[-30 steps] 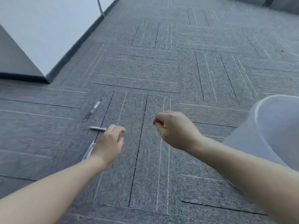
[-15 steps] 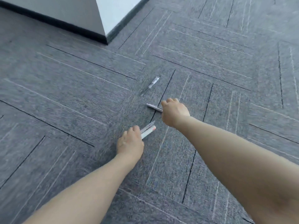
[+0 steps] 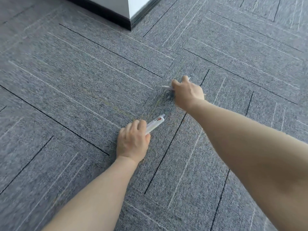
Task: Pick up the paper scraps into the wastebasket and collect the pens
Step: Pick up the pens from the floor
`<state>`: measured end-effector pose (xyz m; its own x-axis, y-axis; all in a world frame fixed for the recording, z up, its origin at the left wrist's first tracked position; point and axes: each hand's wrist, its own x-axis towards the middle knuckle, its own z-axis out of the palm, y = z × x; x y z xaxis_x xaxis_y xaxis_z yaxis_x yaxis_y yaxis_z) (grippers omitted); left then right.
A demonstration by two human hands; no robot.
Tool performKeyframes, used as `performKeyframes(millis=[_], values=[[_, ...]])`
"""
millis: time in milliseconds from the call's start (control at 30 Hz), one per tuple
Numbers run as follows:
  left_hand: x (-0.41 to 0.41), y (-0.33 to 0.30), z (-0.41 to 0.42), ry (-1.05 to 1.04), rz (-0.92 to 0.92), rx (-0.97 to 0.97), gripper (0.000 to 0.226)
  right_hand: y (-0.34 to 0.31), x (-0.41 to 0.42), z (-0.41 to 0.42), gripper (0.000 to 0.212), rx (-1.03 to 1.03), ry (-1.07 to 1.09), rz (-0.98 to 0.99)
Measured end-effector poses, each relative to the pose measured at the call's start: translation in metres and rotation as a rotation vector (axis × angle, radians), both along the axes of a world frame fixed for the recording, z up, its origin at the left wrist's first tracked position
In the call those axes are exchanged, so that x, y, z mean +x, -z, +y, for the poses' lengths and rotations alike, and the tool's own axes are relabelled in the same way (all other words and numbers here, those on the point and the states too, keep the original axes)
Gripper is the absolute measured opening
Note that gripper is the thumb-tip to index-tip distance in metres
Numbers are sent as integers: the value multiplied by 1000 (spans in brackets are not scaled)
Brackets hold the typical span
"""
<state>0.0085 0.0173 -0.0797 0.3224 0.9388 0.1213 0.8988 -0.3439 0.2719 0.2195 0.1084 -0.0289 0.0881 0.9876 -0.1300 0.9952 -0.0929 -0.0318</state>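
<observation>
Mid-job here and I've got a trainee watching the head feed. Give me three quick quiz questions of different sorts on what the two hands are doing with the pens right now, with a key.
1. True or false: the left hand is empty.
2. Multiple choice: the white pen in the left hand points A) back toward the wrist, B) up and right, past the fingers, C) straight down into the carpet.
3. Short answer: which hand reaches farther from the camera, toward the wall corner?

Key
1. False; it grips the white pen.
2. B.
3. The right hand, curled round a thin pen just above the carpet.
</observation>
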Motion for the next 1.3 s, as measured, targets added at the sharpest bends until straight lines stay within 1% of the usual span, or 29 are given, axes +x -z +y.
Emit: performKeyframes(millis=[133, 233, 300, 433, 533, 567, 633, 733, 800, 867, 967, 1100, 1200, 1300], values=[[0, 1, 3, 9, 14, -12, 19, 3, 4, 12, 23, -6, -58, -120], [-1, -2, 3, 20, 13, -9, 19, 2, 4, -2, 21, 33, -16, -81], [-1, -4, 3, 19, 14, -6, 17, -2, 0, -24, 19, 62, 30, -9], [1, -12, 4, 19, 97, -87, 15, -12, -8, -81, 10, -4, 229, 324], [7, -29, 4, -28, 149, -187, 17, -25, 1, -119, 6, -22, 300, 505], [11, -38, 4, -45, 124, -221, 18, -32, 6, -128, 5, -10, 316, 544], [25, -68, 0, -44, -29, -283, 18, -57, 17, -142, 6, 32, 342, 609], [62, -138, -10, 29, -328, -292, 18, -116, 35, -155, 10, 132, 402, 719], [92, -194, -19, 38, -487, -270, 19, -170, 45, -165, 19, 225, 455, 801], [124, -257, -32, 43, -627, -255, 23, -234, 56, -178, 25, 351, 518, 890], [173, -363, -59, 132, -799, -297, 27, -341, 79, -206, 32, 538, 595, 1031], [246, -518, -103, 319, -925, -300, 28, -494, 129, -259, 35, 778, 709, 1133], [304, -623, -142, 482, -970, -331, 26, -596, 171, -308, 36, 943, 797, 1126], [363, -716, -190, 627, -992, -399, 24, -687, 212, -365, 37, 1098, 885, 1072]])
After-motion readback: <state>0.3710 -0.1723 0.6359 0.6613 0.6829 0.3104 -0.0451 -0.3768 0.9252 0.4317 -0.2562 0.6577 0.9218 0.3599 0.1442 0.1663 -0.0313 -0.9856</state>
